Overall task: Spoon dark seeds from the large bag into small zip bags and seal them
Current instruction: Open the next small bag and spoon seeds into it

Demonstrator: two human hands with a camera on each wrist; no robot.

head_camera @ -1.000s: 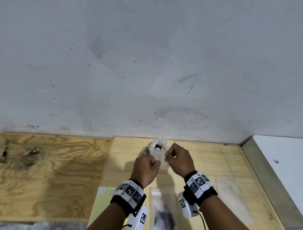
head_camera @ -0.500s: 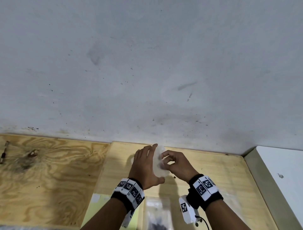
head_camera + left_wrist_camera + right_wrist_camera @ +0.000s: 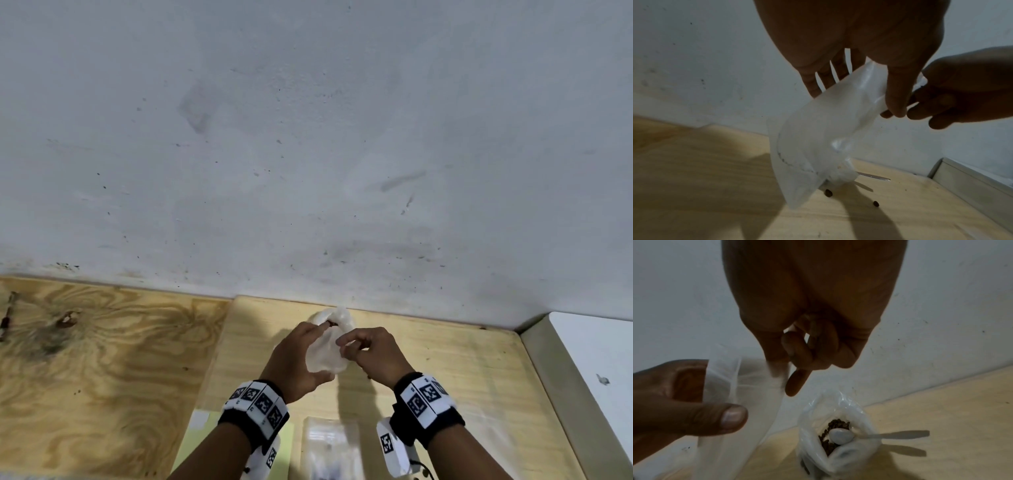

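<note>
A small clear zip bag (image 3: 325,356) hangs in the air between both hands, and I see no seeds in it. My left hand (image 3: 310,353) holds it with the fingers along one side and the thumb (image 3: 731,417) on the other. My right hand (image 3: 346,344) pinches the bag's top edge (image 3: 777,369) between thumb and fingertips. Just beyond the hands, by the wall, stands the large bag (image 3: 838,451), open, with dark seeds (image 3: 836,423) inside. A spoon (image 3: 840,435) lies in it with the handle sticking out to the right.
Two loose seeds (image 3: 828,193) lie on the light wooden table (image 3: 462,377) under the small bag. A clear bag (image 3: 332,448) lies flat near the front edge, beside a yellow-green sheet (image 3: 205,442). The grey wall (image 3: 308,171) is close behind. A white ledge (image 3: 582,377) borders the right.
My left hand has gone from a fist at the small bag's top to fingers stretched along its side. The right hand still pinches the top edge. The bag now hangs a little nearer to me.
</note>
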